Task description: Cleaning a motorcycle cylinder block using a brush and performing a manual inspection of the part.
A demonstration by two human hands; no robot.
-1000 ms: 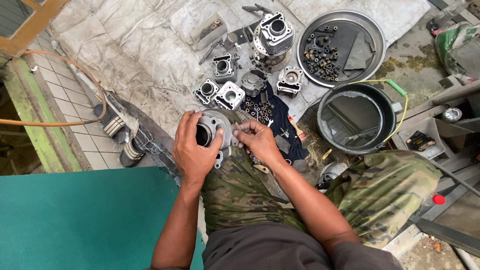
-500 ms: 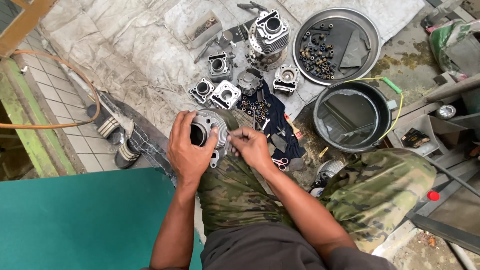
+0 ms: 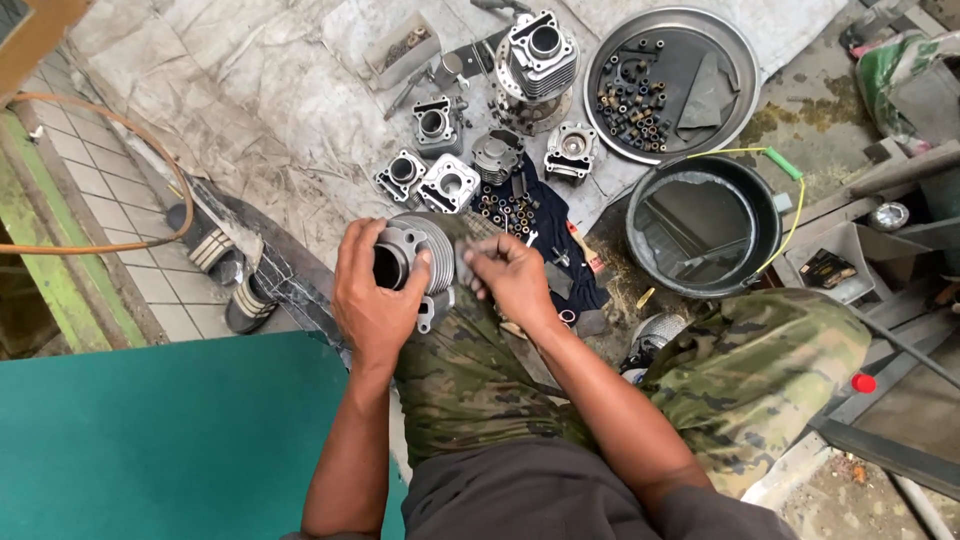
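Observation:
My left hand [image 3: 372, 292] grips a grey finned engine cylinder [image 3: 415, 252] over my left knee, its bore facing left. My right hand [image 3: 512, 276] is closed on a small grey pad [image 3: 466, 262] pressed against the cylinder's fins on the right side. Several more engine cylinders and heads [image 3: 448, 182] lie on the dirty tarp [image 3: 250, 110] just beyond my hands. A taller finned cylinder [image 3: 538, 52] stands further back.
A round metal tray [image 3: 745, 60] of small nuts and bolts sits at the upper right, a black bucket [image 3: 770, 215] below it. Small tools and sockets lie on a dark cloth [image 3: 540, 225]. Sandals [image 3: 215, 255] rest by the tiled ledge; a green surface [image 3: 150, 440] fills the lower left.
The view has shifted slightly downward. My right hand has moved a little along the cylinder's fins while the left hand keeps its hold.

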